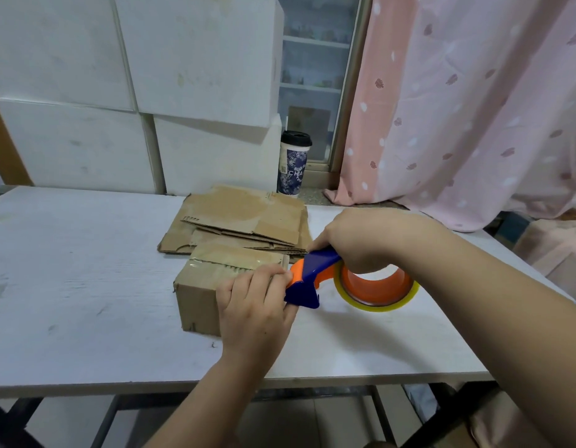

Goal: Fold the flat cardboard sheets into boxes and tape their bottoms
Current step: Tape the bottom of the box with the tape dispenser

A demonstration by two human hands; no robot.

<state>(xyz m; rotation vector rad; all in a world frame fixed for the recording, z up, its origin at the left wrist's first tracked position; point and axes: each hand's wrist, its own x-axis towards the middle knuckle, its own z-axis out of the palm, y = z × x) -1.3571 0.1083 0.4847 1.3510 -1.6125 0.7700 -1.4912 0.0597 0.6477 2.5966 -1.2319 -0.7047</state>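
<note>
- One small brown cardboard box (202, 286) stands folded on the white desk (86, 270), near the middle, with its flaps closed on top.
- A strip of clear tape (225, 264) already lies along the seam of that upper face, so I judge this box's taping nearly finished; the strip looks not yet cut from the roll.
- The left hand (257, 307) holds the box's right end, its fingers (264, 279) bent over the top edge, where the tape ends.
- The right hand (360, 240) grips the blue-and-orange tape dispenser (307, 279), fingers clenched through the roll's core, its blade end touching the box.
- Just behind the box lies a stack of flat brown cardboard sheets (241, 218), still unfolded; that is the work left.
- The box is closed, so I cannot tell what is inside.
- A lidded paper cup (293, 163) stands beyond the desk; its contents are hidden.
</note>
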